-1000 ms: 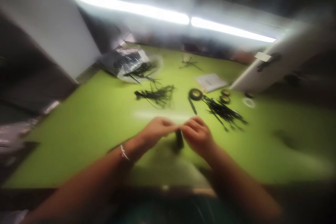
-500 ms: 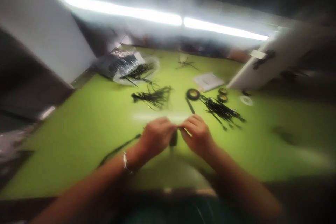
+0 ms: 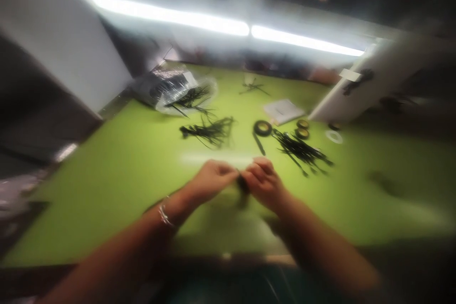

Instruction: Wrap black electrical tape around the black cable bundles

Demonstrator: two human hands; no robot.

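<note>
My left hand (image 3: 213, 179) and my right hand (image 3: 264, 181) meet over the near middle of the green table. Their fingertips pinch a short, dark strip (image 3: 243, 185) that hangs down between them. It is blurred, and I cannot tell whether it is tape or part of a cable. Both hands are closed. A thin black cable (image 3: 151, 206) lies partly hidden behind my left forearm. Just beyond my right hand is a black tape roll (image 3: 262, 128) with a loose end pulled out. To its right lies a bundle of black cables (image 3: 302, 149).
Another tangle of black cables (image 3: 208, 132) lies ahead of my left hand. Behind it rests a clear plastic bag (image 3: 171, 89) of black cables. Small tape rolls (image 3: 302, 132), a white pad (image 3: 283, 111) and a white ring (image 3: 334, 137) are at right. Upright panels flank the green table (image 3: 89, 185).
The dark strip has swung slightly right and my right fingers have curled in more. My left hand and wrist have shifted a little left, covering more of the cable beside them.
</note>
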